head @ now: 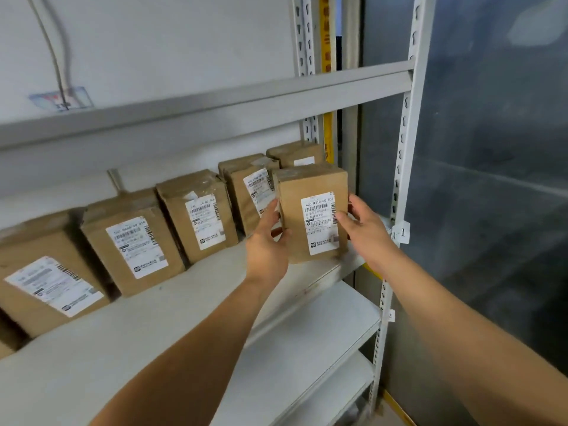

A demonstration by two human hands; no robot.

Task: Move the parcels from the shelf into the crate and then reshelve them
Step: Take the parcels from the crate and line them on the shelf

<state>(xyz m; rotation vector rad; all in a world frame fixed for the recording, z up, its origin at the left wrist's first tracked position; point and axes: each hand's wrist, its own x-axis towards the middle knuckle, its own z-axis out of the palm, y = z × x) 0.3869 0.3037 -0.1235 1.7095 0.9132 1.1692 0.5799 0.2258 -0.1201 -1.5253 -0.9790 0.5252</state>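
Note:
A brown cardboard parcel (310, 207) with a white shipping label stands upright near the right end of the white shelf board (129, 327). My left hand (267, 241) grips its left side and my right hand (364, 229) grips its right side, thumb on the label. Its bottom edge looks level with the shelf's front; I cannot tell whether it rests there. Behind it and to the left, several more labelled brown parcels (199, 213) lean in a row against the wall. No crate is in view.
A grey shelf beam (215, 115) runs overhead. The slotted metal upright (402, 167) stands just right of the held parcel, with a paper tag marked 1. Lower shelf boards (322, 339) lie below. A dark translucent panel (491, 179) closes the right side.

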